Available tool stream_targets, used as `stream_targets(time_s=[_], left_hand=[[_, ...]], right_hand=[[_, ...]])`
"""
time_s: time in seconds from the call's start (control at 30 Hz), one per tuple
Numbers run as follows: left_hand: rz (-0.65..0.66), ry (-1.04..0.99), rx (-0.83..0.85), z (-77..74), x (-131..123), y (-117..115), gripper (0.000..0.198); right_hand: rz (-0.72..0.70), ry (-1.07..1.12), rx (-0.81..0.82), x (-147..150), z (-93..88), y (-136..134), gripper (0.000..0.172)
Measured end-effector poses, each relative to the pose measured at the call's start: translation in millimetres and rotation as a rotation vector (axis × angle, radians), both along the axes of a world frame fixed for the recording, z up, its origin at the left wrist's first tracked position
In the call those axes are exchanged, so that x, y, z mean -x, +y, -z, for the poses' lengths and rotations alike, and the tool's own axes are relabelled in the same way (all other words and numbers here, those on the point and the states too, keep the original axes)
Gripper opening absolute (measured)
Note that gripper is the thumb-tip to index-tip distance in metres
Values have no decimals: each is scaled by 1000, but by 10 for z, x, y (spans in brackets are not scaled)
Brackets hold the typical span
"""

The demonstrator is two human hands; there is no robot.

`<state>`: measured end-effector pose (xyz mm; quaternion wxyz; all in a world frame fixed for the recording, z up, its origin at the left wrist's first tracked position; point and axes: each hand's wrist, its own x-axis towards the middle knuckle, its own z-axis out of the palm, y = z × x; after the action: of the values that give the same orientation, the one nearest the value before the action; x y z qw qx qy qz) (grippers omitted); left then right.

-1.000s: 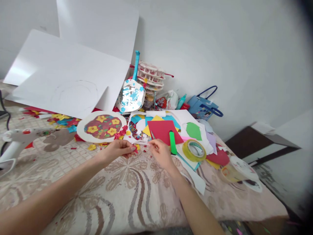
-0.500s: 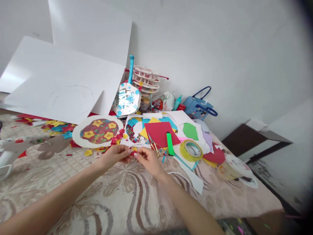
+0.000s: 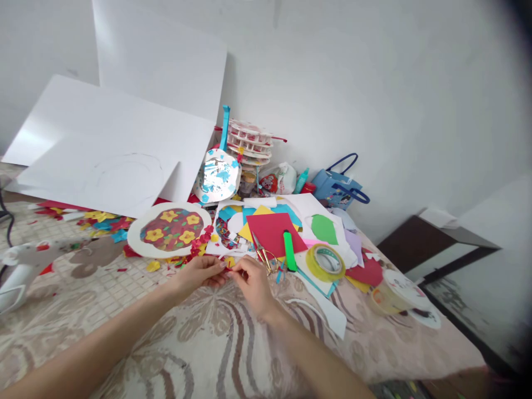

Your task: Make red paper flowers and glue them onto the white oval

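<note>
My left hand [image 3: 200, 272] and my right hand [image 3: 251, 278] meet over the patterned cloth, fingertips pinched together on a small red paper scrap [image 3: 229, 268] between them. Just beyond lies a white oval plate [image 3: 171, 229] covered with red paper and yellow flowers, with red paper bits along its right rim. Gold-handled scissors [image 3: 266, 256] lie right of my right hand, next to a green marker [image 3: 288, 250] resting on a red paper sheet [image 3: 271, 229].
A roll of tape [image 3: 325, 262] sits to the right among coloured paper cut-outs. White boards [image 3: 112, 149] lean at the back left. A foil-covered plate [image 3: 216, 177], stacked trays [image 3: 251, 145] and a blue bag [image 3: 338, 185] stand by the wall. A white glue gun [image 3: 19, 269] lies far left.
My right hand has left the scissors on the table and come left to meet my left hand; both now pinch the red scrap. The view has shifted slightly.
</note>
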<state>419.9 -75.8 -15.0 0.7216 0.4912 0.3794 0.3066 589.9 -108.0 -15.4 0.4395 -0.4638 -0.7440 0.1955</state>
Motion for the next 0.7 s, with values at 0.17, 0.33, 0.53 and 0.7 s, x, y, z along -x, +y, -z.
stream_targets(time_s=[0.17, 0.33, 0.53, 0.7], left_hand=[[15, 22, -77, 34, 29, 36, 32], [27, 124, -215, 23, 26, 47, 28], [-4, 48, -305, -3, -1, 26, 25], [64, 163, -410, -46, 21, 20, 12]], right_hand=[[-83, 199, 261, -32, 50, 69, 21], [-171, 302, 391, -66, 110, 102, 11], [-228, 77, 225, -89, -13, 35, 19], [-185, 94, 225, -114, -23, 29, 20]])
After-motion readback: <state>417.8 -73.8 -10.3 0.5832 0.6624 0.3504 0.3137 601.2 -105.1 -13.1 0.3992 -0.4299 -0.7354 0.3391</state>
